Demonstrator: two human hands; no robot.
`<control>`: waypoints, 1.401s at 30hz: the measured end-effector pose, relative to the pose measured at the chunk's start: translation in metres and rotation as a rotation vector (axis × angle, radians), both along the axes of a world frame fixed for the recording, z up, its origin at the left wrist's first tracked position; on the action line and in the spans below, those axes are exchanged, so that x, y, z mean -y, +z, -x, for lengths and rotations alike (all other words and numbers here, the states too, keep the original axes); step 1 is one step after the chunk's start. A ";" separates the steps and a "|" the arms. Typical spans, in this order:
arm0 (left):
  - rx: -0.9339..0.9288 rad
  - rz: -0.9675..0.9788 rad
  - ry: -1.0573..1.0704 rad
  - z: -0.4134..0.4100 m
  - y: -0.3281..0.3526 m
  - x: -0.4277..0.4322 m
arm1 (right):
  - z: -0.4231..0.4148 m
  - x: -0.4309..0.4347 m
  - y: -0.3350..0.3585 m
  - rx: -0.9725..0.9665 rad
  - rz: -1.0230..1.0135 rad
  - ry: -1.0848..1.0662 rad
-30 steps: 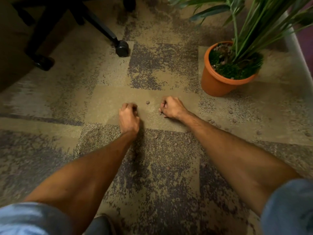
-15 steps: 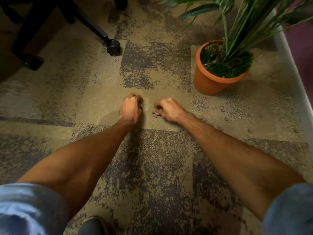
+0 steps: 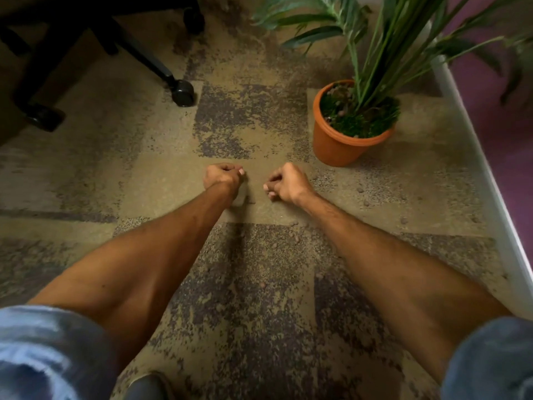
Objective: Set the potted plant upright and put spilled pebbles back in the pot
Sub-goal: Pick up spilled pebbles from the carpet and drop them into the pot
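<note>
Two hands are working low over the carpet (image 3: 161,180), both curled into loose fists. Left hand (image 3: 220,176): fingers folded in against the palm, thumb pressed to the forefinger; whether pebbles are inside cannot be told. Right hand (image 3: 287,182): fingers likewise tucked under, knuckles up, apparently cupping a gathered load, though nothing is showing between them.

Item, pot (image 3: 331,142): terracotta, standing upright just beyond and to the right of the right hand, plant (image 3: 383,50) rising from it, green moss and a few pebbles lying on its surface. The righting step looks done; the gathering is what is going on.

Item, spilled pebbles (image 3: 360,190): small brown grains lying scattered on the carpet to the right of the right hand and along the darker band between the forearms, well apart from one another.

Handling note, as judgement: the fists are best kept closed and level while travelling to the pot, opened only once directly over the rim and low, so nothing is bouncing back out. The stragglers near the right forearm probably call for pinching one at a time.

Visibility: both palms are facing away, contents hidden. Pebbles are blending into the mottled pile, so a count is not possible. Plant's upper fronds are running out of view. Chair castor (image 3: 182,92) and legs are sitting far left, partly cut off. Rolled sleeves are blurring at the bottom edge.
</note>
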State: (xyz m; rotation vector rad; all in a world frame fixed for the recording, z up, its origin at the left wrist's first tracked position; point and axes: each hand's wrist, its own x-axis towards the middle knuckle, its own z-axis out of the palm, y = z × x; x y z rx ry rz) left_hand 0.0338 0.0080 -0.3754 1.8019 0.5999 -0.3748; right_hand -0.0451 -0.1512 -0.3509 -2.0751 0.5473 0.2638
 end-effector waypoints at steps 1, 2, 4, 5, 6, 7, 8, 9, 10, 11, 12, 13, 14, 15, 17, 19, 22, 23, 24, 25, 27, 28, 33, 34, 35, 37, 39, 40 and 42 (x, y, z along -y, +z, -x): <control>-0.059 0.062 -0.012 -0.001 0.003 0.008 | 0.002 0.008 0.008 0.015 -0.080 -0.091; -0.112 0.142 -0.046 -0.003 0.009 0.016 | 0.002 0.017 0.015 0.042 -0.132 -0.146; -0.212 0.318 -0.071 -0.004 0.025 0.036 | 0.003 0.029 0.033 0.118 -0.214 -0.207; -0.251 0.369 -0.078 -0.004 0.034 0.051 | 0.006 0.036 0.045 0.161 -0.245 -0.242; -0.269 0.423 -0.111 -0.003 0.045 0.066 | 0.008 0.044 0.056 0.207 -0.281 -0.291; -0.259 0.470 -0.150 -0.006 0.055 0.082 | 0.009 0.053 0.067 0.251 -0.308 -0.351; -0.252 0.523 -0.182 -0.005 0.070 0.098 | 0.007 0.064 0.074 0.286 -0.309 -0.411; -0.240 0.538 -0.203 -0.008 0.080 0.111 | 0.006 0.075 0.082 0.303 -0.286 -0.463; -0.232 0.565 -0.203 -0.010 0.090 0.126 | 0.005 0.086 0.087 0.317 -0.246 -0.511; -0.216 0.567 -0.198 -0.013 0.097 0.138 | 0.004 0.097 0.093 0.327 -0.194 -0.561; -0.202 0.570 -0.198 -0.015 0.104 0.149 | 0.003 0.107 0.098 0.342 -0.161 -0.610; -0.192 0.555 -0.205 -0.016 0.111 0.159 | 0.003 0.114 0.104 0.345 -0.148 -0.648; -0.179 0.546 -0.208 -0.019 0.114 0.170 | 0.003 0.121 0.109 0.347 -0.153 -0.681; -0.164 0.519 -0.213 -0.020 0.117 0.179 | 0.003 0.125 0.115 0.334 -0.174 -0.711; -0.156 0.514 -0.234 -0.018 0.127 0.190 | 0.003 0.132 0.124 0.291 -0.261 -0.758; -0.151 0.492 -0.239 -0.016 0.133 0.197 | 0.001 0.137 0.127 0.261 -0.321 -0.781; -0.166 0.489 -0.248 -0.019 0.135 0.203 | -0.004 0.145 0.127 0.252 -0.330 -0.811; -0.168 0.518 -0.230 -0.023 0.135 0.206 | -0.006 0.147 0.128 0.256 -0.329 -0.810; -0.160 0.543 -0.210 -0.027 0.134 0.208 | -0.007 0.149 0.129 0.264 -0.317 -0.808; -0.160 0.544 -0.208 -0.031 0.133 0.210 | -0.007 0.152 0.131 0.267 -0.300 -0.795; -0.150 0.503 -0.195 -0.027 0.141 0.207 | -0.006 0.154 0.134 0.270 -0.311 -0.779; -0.132 0.482 -0.185 -0.023 0.145 0.205 | -0.004 0.155 0.135 0.280 -0.326 -0.783; -0.051 0.502 -0.192 -0.006 0.152 0.189 | 0.009 0.156 0.137 0.282 -0.285 -0.764; -0.039 0.514 -0.189 -0.004 0.154 0.185 | 0.012 0.154 0.137 0.258 -0.251 -0.742; -0.025 0.521 -0.188 -0.001 0.155 0.181 | 0.015 0.151 0.138 0.231 -0.220 -0.721; 0.007 0.503 -0.175 0.005 0.155 0.173 | 0.022 0.147 0.141 0.205 -0.185 -0.696; 0.037 0.456 -0.140 0.012 0.152 0.163 | 0.027 0.141 0.143 0.205 -0.159 -0.672; 0.056 0.422 -0.133 0.015 0.149 0.157 | 0.029 0.135 0.144 0.216 -0.164 -0.666; 0.085 0.357 -0.135 0.021 0.139 0.142 | 0.032 0.118 0.143 0.234 -0.196 -0.649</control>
